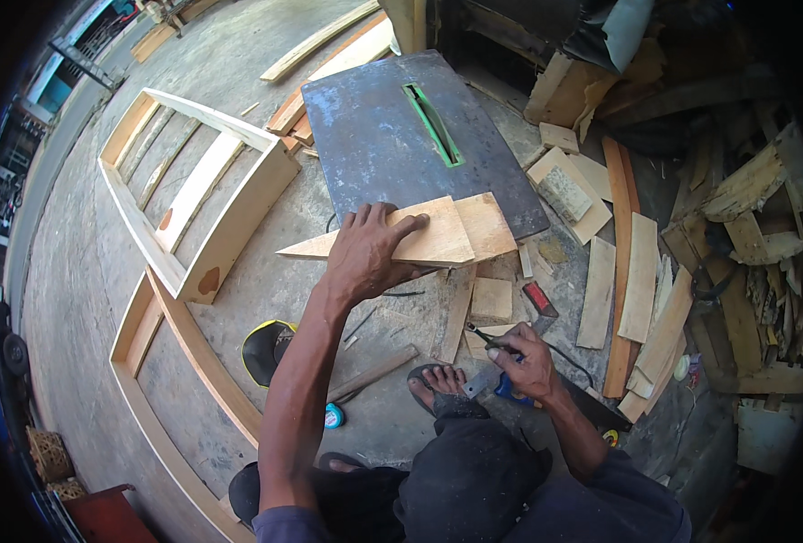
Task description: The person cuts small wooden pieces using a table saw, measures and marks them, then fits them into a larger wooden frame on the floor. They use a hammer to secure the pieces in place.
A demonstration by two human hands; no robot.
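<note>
Big dark tabletop (pixel 356 131) far mid. At its near edge, 2 overlapped wood pcs (pixel 444 237), long way L to R; L hand (pixel 365 251) grips them. R hand (pixel 525 364), near rt, farther from wood, pinches thin blk pen-like tool (pixel 481 334).

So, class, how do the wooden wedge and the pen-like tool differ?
The wooden wedge is pale; the pen-like tool is dark. The wedge is broad at one end; the tool is slender. The left hand grips the wedge; the right hand holds the tool. Both are held.
</note>
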